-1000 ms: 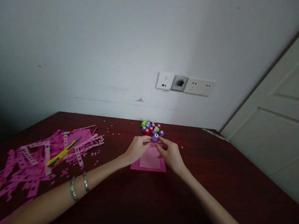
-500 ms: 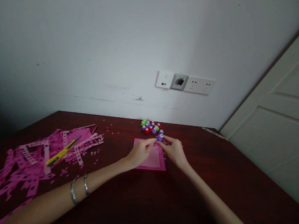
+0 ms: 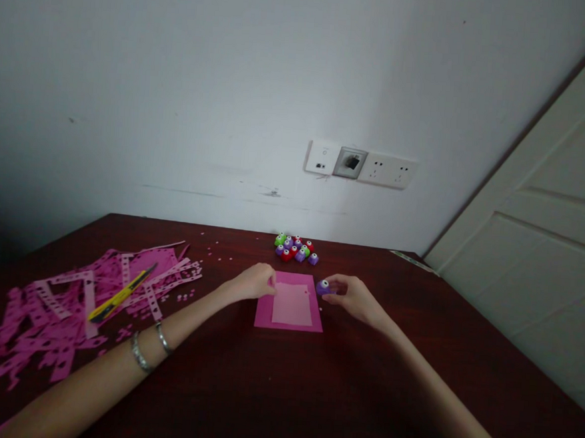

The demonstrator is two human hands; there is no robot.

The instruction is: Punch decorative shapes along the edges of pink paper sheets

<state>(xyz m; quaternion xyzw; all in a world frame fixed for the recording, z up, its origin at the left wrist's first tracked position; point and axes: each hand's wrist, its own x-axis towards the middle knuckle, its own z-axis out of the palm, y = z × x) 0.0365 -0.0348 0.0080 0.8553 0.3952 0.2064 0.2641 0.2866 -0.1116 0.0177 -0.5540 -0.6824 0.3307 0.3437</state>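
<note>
Your right hand pinches the purple craft punch, likely light, stiff, best held by its sides; left hand, can't tell its grip

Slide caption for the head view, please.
Right hand holding a small purple gadget beside layered pink paper, left hand at the paper's left edge.

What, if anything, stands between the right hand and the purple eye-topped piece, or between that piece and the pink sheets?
Nothing visible does. The right hand already holds the purple piece, just beside the right edge of the pink sheets. The left hand is at their left side, not between.
</note>
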